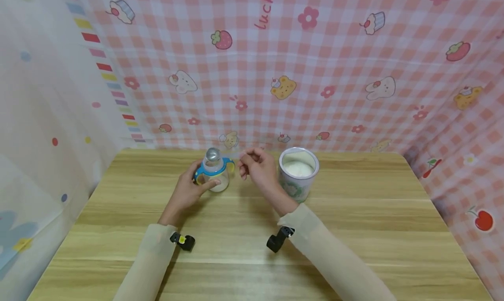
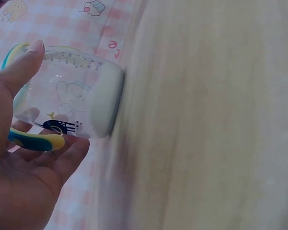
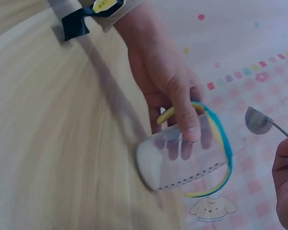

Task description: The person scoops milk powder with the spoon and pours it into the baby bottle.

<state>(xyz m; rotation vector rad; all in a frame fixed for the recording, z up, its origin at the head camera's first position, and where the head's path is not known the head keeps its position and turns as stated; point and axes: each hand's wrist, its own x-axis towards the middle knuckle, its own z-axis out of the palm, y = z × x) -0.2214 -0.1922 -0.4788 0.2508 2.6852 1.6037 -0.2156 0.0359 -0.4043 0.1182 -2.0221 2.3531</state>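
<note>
A clear baby bottle (image 1: 221,183) with blue-and-yellow side handles stands upright on the table, white powder (image 3: 150,163) in its bottom. My left hand (image 1: 190,186) grips it from the left, thumb in front and fingers behind. Over the bottle's mouth is the bowl of a metal scoop (image 3: 259,120). My right hand (image 1: 257,167), to the right of the bottle, pinches the scoop's thin handle. Right of that hand stands an open can (image 1: 295,188) of white powder. The left wrist view shows the bottle (image 2: 72,91) between my thumb and fingers.
The can stands close beside my right wrist and forearm. The wooden table (image 1: 220,266) ends at the back against a pink checked cloth (image 1: 252,64). More cloth hangs at both sides. A small black camera mount (image 1: 280,239) sits on each sleeve.
</note>
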